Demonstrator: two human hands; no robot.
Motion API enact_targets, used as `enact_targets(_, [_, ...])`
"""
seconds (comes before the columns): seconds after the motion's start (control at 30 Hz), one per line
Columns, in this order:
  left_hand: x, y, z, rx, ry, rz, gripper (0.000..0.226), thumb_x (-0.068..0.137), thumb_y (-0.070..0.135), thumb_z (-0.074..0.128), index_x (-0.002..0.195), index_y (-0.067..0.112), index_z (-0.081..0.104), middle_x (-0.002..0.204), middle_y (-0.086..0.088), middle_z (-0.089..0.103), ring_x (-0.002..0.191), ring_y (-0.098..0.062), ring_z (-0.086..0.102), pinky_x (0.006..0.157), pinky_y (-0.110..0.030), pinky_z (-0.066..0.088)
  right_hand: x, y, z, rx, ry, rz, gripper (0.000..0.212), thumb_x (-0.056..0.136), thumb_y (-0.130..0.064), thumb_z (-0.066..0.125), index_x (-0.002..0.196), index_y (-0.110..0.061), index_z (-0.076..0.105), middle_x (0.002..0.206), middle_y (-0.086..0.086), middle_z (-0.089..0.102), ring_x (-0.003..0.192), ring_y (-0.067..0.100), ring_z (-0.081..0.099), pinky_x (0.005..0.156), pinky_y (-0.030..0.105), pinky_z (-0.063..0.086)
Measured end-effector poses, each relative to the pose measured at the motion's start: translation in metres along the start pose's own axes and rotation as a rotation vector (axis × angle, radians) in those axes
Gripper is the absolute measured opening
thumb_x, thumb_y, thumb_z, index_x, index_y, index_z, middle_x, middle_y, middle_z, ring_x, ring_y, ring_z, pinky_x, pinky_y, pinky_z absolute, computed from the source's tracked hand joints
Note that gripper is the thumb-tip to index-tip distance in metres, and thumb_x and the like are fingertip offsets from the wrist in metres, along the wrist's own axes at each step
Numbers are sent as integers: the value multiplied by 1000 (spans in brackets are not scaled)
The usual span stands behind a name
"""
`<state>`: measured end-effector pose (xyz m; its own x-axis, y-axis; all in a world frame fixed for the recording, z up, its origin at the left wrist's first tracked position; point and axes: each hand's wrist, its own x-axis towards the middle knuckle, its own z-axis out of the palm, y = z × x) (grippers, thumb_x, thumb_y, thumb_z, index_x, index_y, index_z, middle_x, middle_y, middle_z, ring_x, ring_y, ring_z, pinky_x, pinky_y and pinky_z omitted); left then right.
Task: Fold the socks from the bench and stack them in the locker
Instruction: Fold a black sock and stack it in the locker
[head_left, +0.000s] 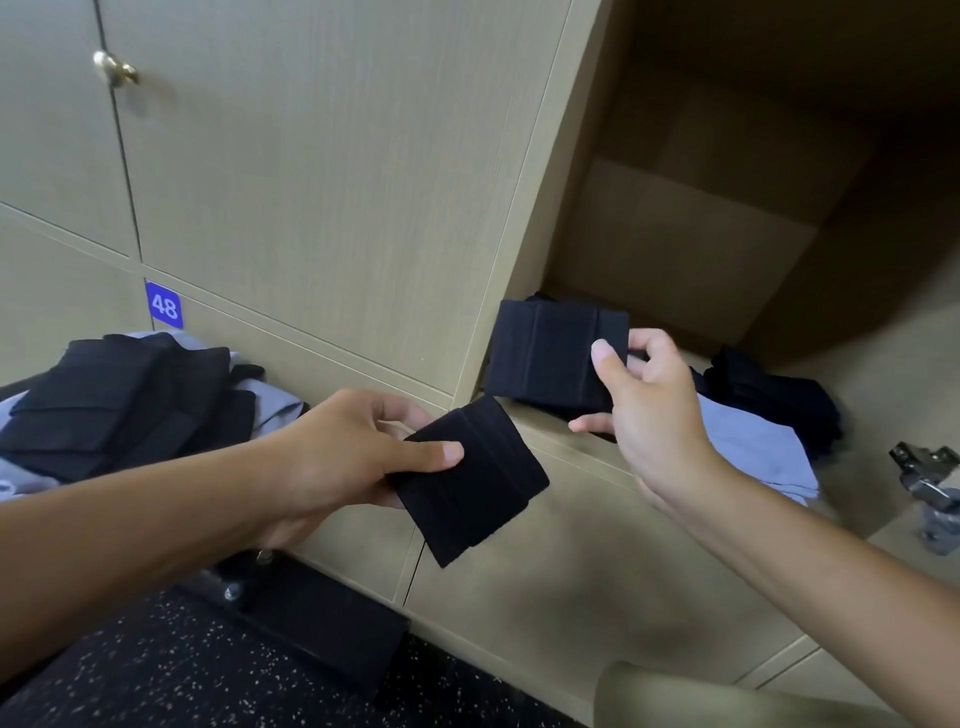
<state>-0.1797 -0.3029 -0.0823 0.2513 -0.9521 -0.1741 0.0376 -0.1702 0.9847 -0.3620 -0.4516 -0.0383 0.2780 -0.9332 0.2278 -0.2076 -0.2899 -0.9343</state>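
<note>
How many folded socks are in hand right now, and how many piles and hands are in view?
Folded black socks in hand: 2, one in the left hand at, one in the right hand at
Dark sock piles: 2, on the bench and in the locker
Hands: 2
Total: 6

Both folded square fabric socks, one (475, 475) lower and one (553, 353) up by the locker, are plain black. Locker doors (322, 182) are pale beige woodgrain, the round metal knob (115, 67) is brassy gold, the number tag (164, 305) blue (white "48"), and the rubbery floor (156, 670) black with light speckles.
</note>
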Motion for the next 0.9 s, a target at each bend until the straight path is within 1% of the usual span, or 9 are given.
enact_targets(0.1, [0,1,-1,-53,11,-27,29,93,28,71,97,-1,70,96,-12,78,85,-17,75,72,-23,59,-10,-2,3,56,-103,-160,15,104,-16,55,118,-10,52,104,4,70,81,14,74,72,40,64])
enact_targets(0.17, [-1,3,-1,-105,12,-44,43,96,44,62,97,3,72,98,-8,78,88,-16,76,72,-24,60,-16,-1,6,65,-203,-252,13,101,-10,60,112,-6,57,97,8,73,90,20,73,80,37,63])
enact_targets(0.27, [0,6,-2,-202,92,-81,57,90,64,55,94,9,73,93,-10,76,87,-22,76,72,-31,61,-24,2,4,-116,-363,-452,14,93,-13,71,106,-14,66,103,-7,76,102,9,71,91,26,55])
enact_targets(0.4, [1,5,-3,-212,78,-48,45,90,49,66,107,10,79,109,-11,78,101,-26,75,79,-30,61,-30,7,-1,-361,-464,-725,35,92,-33,71,120,-14,67,121,-12,71,119,2,63,103,26,49])
enact_targets(0.5, [1,5,-4,-230,91,-36,43,88,37,73,115,3,74,113,-13,77,102,-24,75,72,-24,61,-33,9,-1,-385,-452,-812,36,94,-33,70,123,-11,68,129,-7,67,128,3,57,107,27,46])
enact_targets(0.6, [2,7,-5,-218,99,0,30,86,35,75,101,9,71,104,-11,77,88,-19,74,71,-25,60,-36,9,4,-263,-377,-694,25,95,-22,70,119,-17,69,131,-14,66,131,6,56,105,29,48])
enact_targets(0.7, [3,6,-6,-183,101,41,21,89,32,74,85,14,63,91,-6,73,83,-19,71,75,-29,60,-36,5,10,-25,-300,-374,27,90,-8,73,112,-22,69,125,-14,68,121,4,62,94,26,55])
enact_targets(0.8, [5,4,-3,-207,117,59,36,93,26,70,58,23,63,73,3,68,74,-14,69,75,-32,57,-33,4,12,130,-278,-102,39,84,-4,79,116,-22,65,113,-6,72,98,6,72,80,20,57])
enact_targets(0.9, [6,3,-3,-205,105,68,25,92,29,71,68,24,70,82,-1,73,77,-14,71,72,-27,57,-33,3,14,179,-335,24,46,83,-3,79,122,-21,61,100,3,77,91,18,75,85,31,60])
